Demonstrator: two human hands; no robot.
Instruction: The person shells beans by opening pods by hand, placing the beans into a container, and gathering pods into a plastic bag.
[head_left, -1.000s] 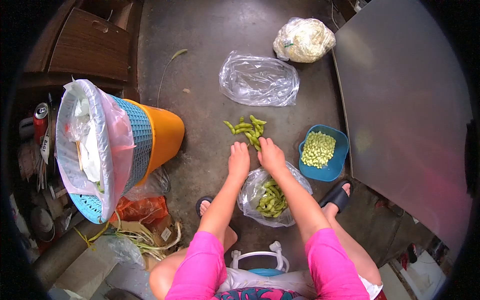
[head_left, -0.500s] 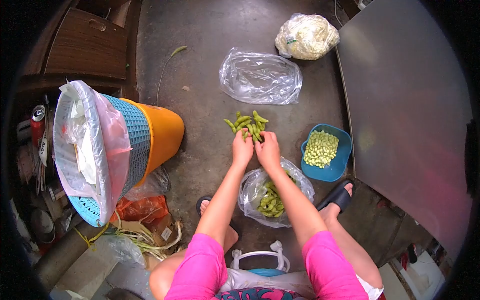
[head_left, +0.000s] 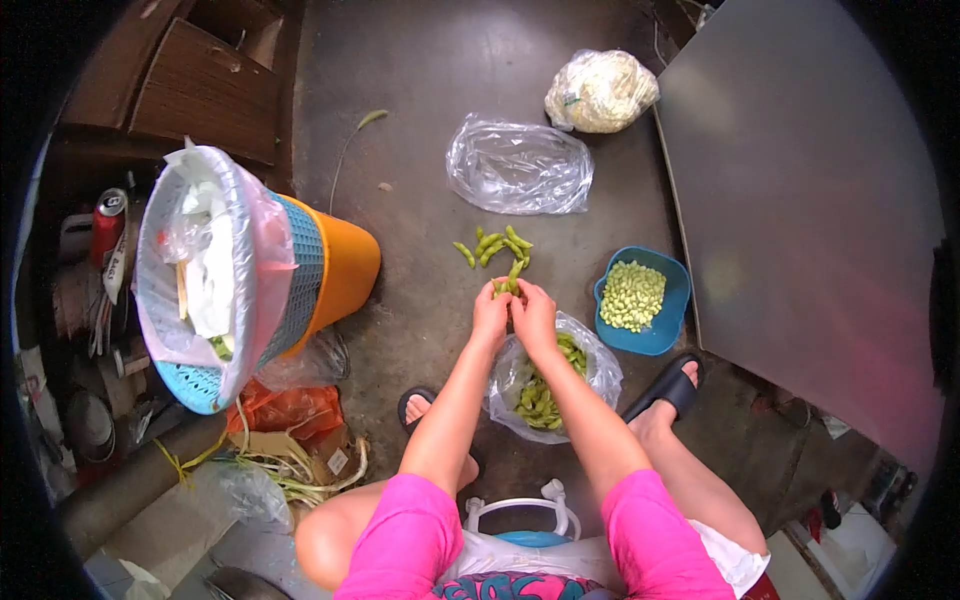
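My left hand (head_left: 488, 316) and my right hand (head_left: 533, 318) are close together in the middle, fingers closed around a few green edamame pods (head_left: 514, 272). Just beyond my fingertips, several loose pods (head_left: 490, 246) lie on the floor. Beneath my right forearm stands an opened clear plastic bag (head_left: 503, 378) with many edamame pods (head_left: 540, 405) inside. To the right, a blue bowl (head_left: 655, 341) contains shelled green beans (head_left: 633, 295). How the pods are split between my fingers is partly hidden.
A flattened clear bag (head_left: 520, 165) lies farther out, near a stuffed plastic bag (head_left: 601, 90). At left are a lined blue basket (head_left: 300, 270) and an orange bin (head_left: 350, 275). A large grey panel (head_left: 800, 200) borders the right. Black sandals (head_left: 676, 388) flank the pod bag.
My hands have drawn slightly back toward me, with a few pods lifted from the floor. Fewer loose pods lie beyond my fingers. The whole view has shifted a little.
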